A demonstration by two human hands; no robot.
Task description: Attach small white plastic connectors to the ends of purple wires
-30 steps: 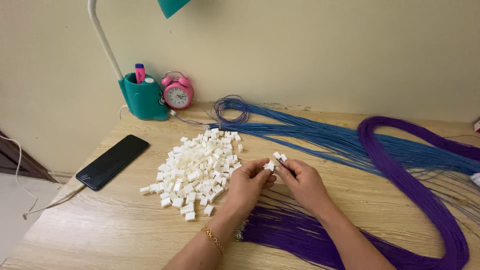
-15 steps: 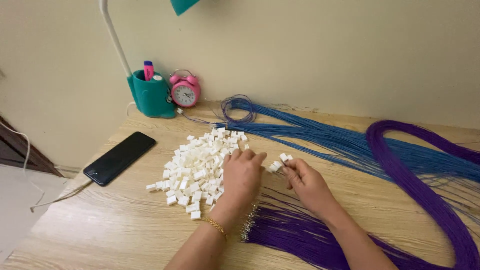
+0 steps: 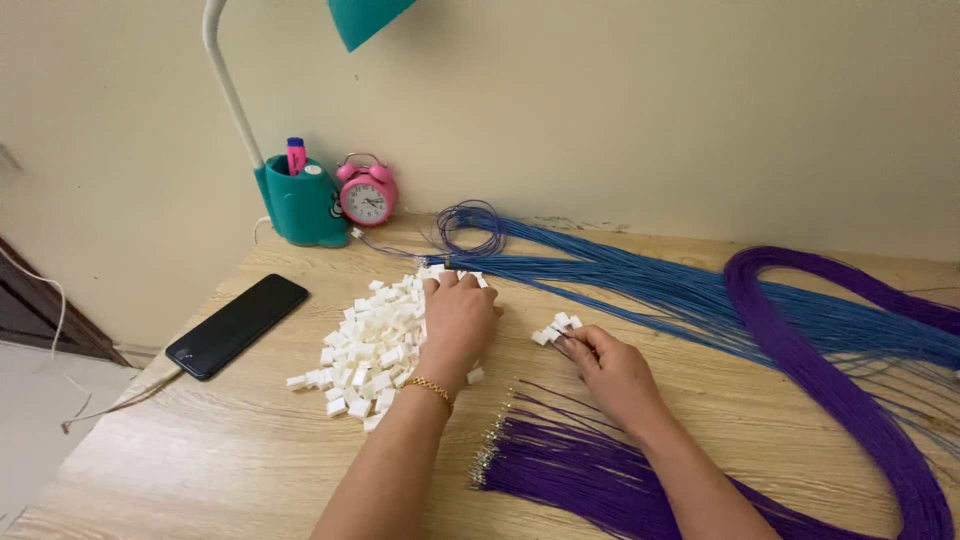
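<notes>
I'm seeing the pile of small white plastic connector housings (image 3: 375, 345) lying on the wooden table (image 3: 180, 470), and I'm using that pile as my landmark. My left hand (image 3: 458, 318) is resting palm-down on the pile's right edge, fingers curled loosely into the pieces; I can't tell whether it's actually pinching one. My right hand (image 3: 612, 370) is sitting just right of the pile, fingers closed around a few white housings (image 3: 556, 328) fanning out at the fingertips, pointing up and left toward the pile. I'm judging these housings as light, rigid, smooth little blocks, likely to scatter if nudged, so pinching one by its flat sides looks best. The pile itself has no clear long axis, spreading roughly from lower left to upper right. Below and right of the pile, a bundle of purple wires (image 3: 590, 475) is lying with bare metal tips pointing left toward it, long axis running left to right; thin, limp, easy to tangle. Behind the pile, blue wires (image 3: 640, 285) are running off to the right. Left of the pile a black phone (image 3: 238, 325) is lying flat; behind it a teal lamp base (image 3: 300, 205) and a pink alarm clock (image 3: 367, 195) are standing by the wall.
</notes>
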